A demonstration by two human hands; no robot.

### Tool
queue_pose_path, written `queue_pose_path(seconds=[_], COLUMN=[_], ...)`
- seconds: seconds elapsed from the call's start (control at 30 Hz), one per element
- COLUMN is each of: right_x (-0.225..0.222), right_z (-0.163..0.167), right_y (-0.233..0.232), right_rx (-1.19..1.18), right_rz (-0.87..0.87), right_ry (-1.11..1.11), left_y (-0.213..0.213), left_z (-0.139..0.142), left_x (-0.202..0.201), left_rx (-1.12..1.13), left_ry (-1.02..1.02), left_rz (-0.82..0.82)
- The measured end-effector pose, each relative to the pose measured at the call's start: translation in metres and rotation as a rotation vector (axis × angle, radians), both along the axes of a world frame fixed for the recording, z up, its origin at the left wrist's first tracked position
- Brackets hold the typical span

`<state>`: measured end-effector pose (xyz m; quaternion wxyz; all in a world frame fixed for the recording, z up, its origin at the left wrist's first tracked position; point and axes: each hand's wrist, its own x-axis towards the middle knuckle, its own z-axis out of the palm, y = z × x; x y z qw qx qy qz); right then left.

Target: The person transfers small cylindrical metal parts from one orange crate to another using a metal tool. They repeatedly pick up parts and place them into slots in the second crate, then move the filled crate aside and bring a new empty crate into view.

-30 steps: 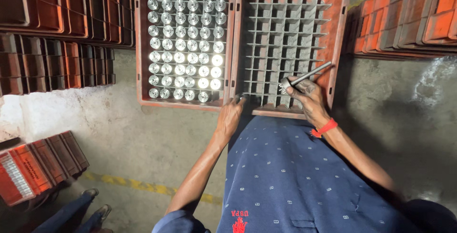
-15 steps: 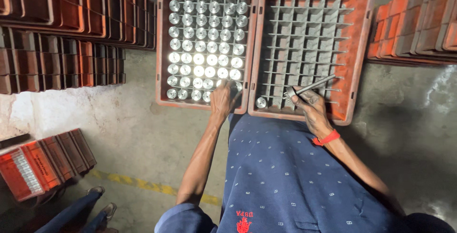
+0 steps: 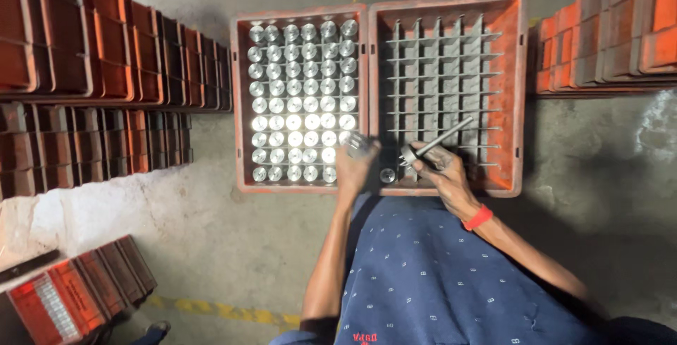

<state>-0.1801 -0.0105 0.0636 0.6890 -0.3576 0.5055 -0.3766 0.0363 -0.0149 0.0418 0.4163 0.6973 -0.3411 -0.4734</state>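
Just above the shared wall between the two crates, a short metal cylinder (image 3: 357, 145) sits pinched in the fingers of the left hand (image 3: 352, 169). Alongside, the right hand (image 3: 441, 170) is closed around a long metal rod (image 3: 434, 140) that slants up over the near rows of the empty gridded crate (image 3: 449, 91). One cylinder (image 3: 387, 175) already stands in that crate's near-left cell. The left crate (image 3: 300, 98) is packed full of shiny cylinders. Both crates touch along one edge. Stacked orange crates (image 3: 106, 56) crowd the left side, more (image 3: 606, 35) stand right; bare concrete floor (image 3: 211, 246) lies open nearer the person.
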Motion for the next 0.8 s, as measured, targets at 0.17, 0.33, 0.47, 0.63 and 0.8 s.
queue_pose_path(seconds=[0.17,0.33,0.47,0.63,0.8], right_x=[-0.006,-0.025,-0.047,-0.066,-0.079], right_z=[0.012,0.004,-0.013,-0.042,-0.066], right_y=[-0.006,-0.005,-0.004,-0.008,-0.011], right_rx=[-0.119,-0.214,-0.216,0.072,0.062], right_rz=[0.015,0.18,0.287,0.159,-0.083], right_ry=[0.035,0.129,0.087,-0.004,0.014], left_y=[0.028,0.031,0.027,0.032,0.043], left_z=[0.0,0.0,0.007,0.026,0.01], left_x=[-0.042,-0.068,-0.076,-0.066,-0.037], left_rx=[-0.128,0.071,0.075,0.123,-0.22], left_ry=[-0.363,-0.426,-0.295,-0.198,-0.746], left_rz=[-0.27,-0.39,-0.501,-0.632,-0.839])
